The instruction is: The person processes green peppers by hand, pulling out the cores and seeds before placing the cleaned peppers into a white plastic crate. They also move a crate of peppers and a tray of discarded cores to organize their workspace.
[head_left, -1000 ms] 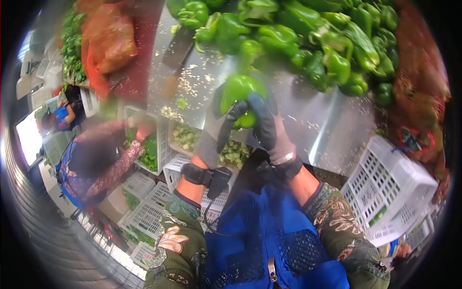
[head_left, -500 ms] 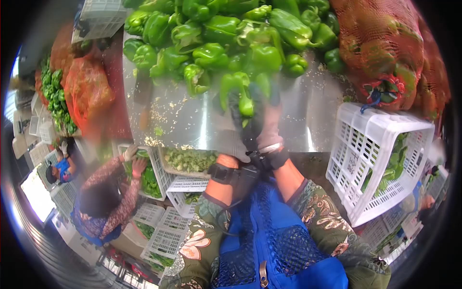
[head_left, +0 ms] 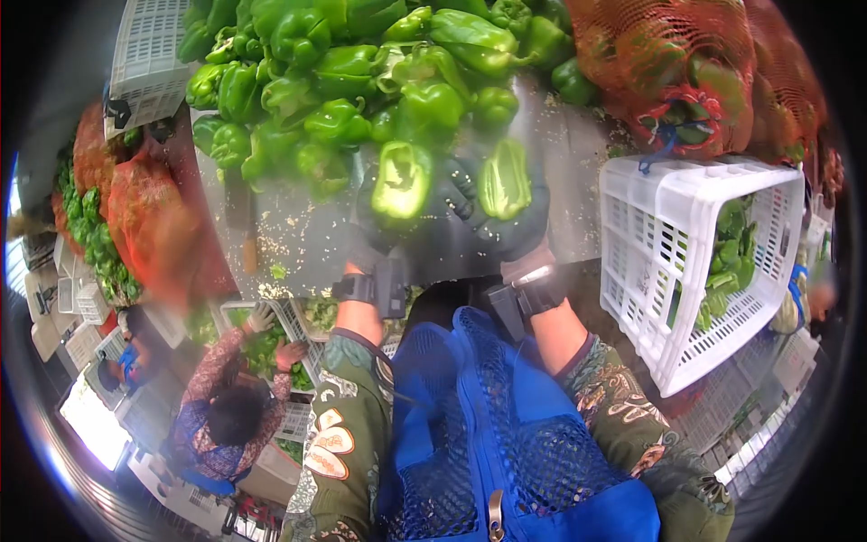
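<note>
My two gloved hands are raised over a steel table (head_left: 578, 217), each holding half of a split green pepper with the pale inside facing me. My left hand (head_left: 384, 230) grips the left pepper half (head_left: 400, 181). My right hand (head_left: 515, 226) grips the right pepper half (head_left: 504, 179). The halves are a short gap apart. Just beyond them lies a large pile of whole green peppers (head_left: 343, 81) on the table.
A white slotted crate (head_left: 668, 226) holding cut pepper pieces stands at the right. Red mesh sacks (head_left: 686, 63) of peppers lie at the back right and at the left (head_left: 135, 208). A knife (head_left: 242, 217) rests on the table's left. Another person (head_left: 226, 406) bends over crates below left.
The whole pepper held between both hands has come apart into two halves, one in each hand. The view has shifted, bringing the white crate closer on the right.
</note>
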